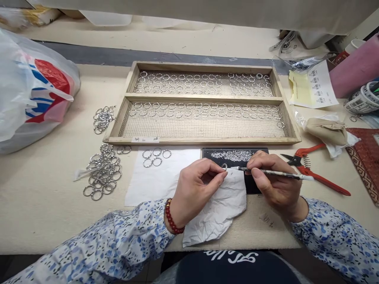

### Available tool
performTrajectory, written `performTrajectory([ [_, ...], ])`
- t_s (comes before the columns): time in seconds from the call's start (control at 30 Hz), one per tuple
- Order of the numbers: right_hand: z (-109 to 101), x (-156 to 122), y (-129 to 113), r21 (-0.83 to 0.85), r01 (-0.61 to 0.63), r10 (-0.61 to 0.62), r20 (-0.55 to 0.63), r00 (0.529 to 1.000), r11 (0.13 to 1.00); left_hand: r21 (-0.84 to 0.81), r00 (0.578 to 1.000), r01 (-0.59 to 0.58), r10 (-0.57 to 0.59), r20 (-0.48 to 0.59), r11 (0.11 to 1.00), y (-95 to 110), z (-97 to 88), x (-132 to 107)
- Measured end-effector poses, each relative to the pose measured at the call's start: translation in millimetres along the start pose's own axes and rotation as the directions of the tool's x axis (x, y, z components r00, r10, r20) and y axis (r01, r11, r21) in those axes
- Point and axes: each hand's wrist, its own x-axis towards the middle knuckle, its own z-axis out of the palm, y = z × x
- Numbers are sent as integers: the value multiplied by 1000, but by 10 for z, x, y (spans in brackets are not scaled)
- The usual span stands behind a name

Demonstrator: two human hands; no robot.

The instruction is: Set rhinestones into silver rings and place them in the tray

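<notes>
Between the thumb and forefinger of my left hand (195, 187) is a small silver ring (224, 166), held upright over a crumpled white cloth (216, 217). A thin pen-like stick (276, 172) with a pale tip lies in the grip of my right hand (276, 185). Its tip points left at the ring, close beside it; whether they touch I cannot tell. Behind my fingers sits a black tray (206, 152) with many tiny shiny stones (233, 155) spread on it. Several loose rings (156, 156) rest on a white paper (140, 181) to the left.
A wooden mesh-bottomed frame (201, 140) holding rows of rings stands behind the tray. Heaped rings (102, 173) lie at left, near a plastic bag (35, 94). Red-handled cutters (322, 177) are at right, with a label sheet (319, 86) and a white cup (365, 98) farther back.
</notes>
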Motion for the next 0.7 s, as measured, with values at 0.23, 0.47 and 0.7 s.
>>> performTrajectory([
  [0.23, -5, 1, 1, 10, -5, 5, -5, 1000, 1000, 14, 1000, 7, -7, -1, 1000, 18, 0, 4],
  [0.47, -62, 14, 67, -164, -85, 77, -54, 996, 983, -4, 1000, 6, -6, 10, 1000, -5, 0, -8],
  [0.7, -72, 17, 95, -263, -107, 99, -41, 994, 959, -8, 1000, -17, 17, 14, 1000, -42, -6, -12],
])
